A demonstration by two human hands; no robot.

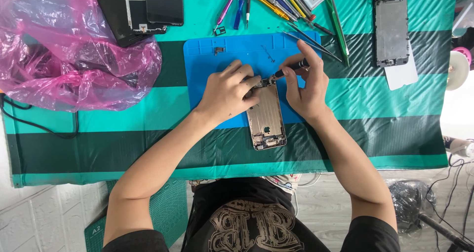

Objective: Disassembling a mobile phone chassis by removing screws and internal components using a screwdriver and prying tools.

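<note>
Lying between both hands: phone housing [267, 118]

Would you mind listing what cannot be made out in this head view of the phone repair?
- Screwdriver tip and any screw under it: too small, partly behind the left hand fingers.
- Top end of the opened phone housing: covered by both hands; the right hand holds the screwdriver.
- Contents of the pink plastic bag: blurred by crumpled film.
- Tools along the top: cut off by the frame edge.
</note>
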